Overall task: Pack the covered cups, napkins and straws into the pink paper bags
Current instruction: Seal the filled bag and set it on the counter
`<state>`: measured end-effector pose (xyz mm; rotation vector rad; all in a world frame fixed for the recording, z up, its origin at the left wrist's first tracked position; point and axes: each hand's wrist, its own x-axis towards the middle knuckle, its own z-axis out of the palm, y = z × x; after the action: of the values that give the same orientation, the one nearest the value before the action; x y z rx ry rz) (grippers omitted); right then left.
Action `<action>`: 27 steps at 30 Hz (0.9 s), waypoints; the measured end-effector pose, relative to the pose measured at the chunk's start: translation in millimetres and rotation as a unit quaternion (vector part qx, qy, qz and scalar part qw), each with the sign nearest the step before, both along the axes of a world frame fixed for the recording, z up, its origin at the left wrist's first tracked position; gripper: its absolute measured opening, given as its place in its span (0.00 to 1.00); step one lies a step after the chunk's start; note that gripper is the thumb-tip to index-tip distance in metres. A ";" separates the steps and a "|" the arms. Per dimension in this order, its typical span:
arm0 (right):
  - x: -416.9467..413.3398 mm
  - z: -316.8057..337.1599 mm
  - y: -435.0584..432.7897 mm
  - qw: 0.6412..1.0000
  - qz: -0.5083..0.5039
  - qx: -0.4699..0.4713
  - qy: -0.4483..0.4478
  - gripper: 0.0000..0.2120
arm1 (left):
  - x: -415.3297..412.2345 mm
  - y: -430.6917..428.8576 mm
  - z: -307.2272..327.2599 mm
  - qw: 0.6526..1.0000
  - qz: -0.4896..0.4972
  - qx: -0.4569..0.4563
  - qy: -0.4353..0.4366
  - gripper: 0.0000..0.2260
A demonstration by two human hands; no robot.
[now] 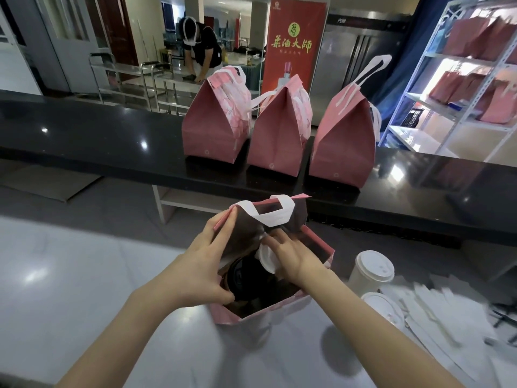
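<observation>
An open pink paper bag (265,312) with white handles stands on the pale counter in front of me. My left hand (205,264) grips its left rim and holds the mouth apart. My right hand (291,254) reaches into the bag, fingers curled over a white-lidded cup (267,260). A black-lidded cup (243,275) sits deeper inside, beside it. To the right of the bag stand two more white covered cups (370,271), (383,306). White wrapped straws and napkins (436,309) lie blurred at the right.
Three folded-shut pink bags (214,127), (275,135), (342,141) stand in a row on the black counter (84,135) behind. A shelf (453,79) with more pink bags is at the far right. A person bends over a steel table at the back.
</observation>
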<state>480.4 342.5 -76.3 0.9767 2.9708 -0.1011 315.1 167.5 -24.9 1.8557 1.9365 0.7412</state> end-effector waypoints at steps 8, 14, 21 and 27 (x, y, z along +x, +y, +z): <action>14.4 3.3 6.8 0.999 0.041 0.015 0.006 0.37 | 11.2 -4.8 5.3 0.999 0.003 -0.002 -0.040 0.65; 17.1 4.0 9.2 0.998 0.064 0.021 0.004 0.36 | 13.0 -5.3 5.4 0.998 0.012 -0.006 -0.054 0.65; 1.9 0.1 12.7 0.997 0.074 -0.024 -0.002 0.34 | 10.9 0.0 3.6 0.998 0.017 -0.003 -0.058 0.64; -14.2 -4.8 21.2 0.996 0.077 -0.036 -0.009 0.31 | 4.3 6.6 -1.9 0.998 0.020 0.001 -0.060 0.64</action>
<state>466.2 363.8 -81.1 0.7339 2.9896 -0.1961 319.4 174.1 -26.8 1.7376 1.9029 0.8472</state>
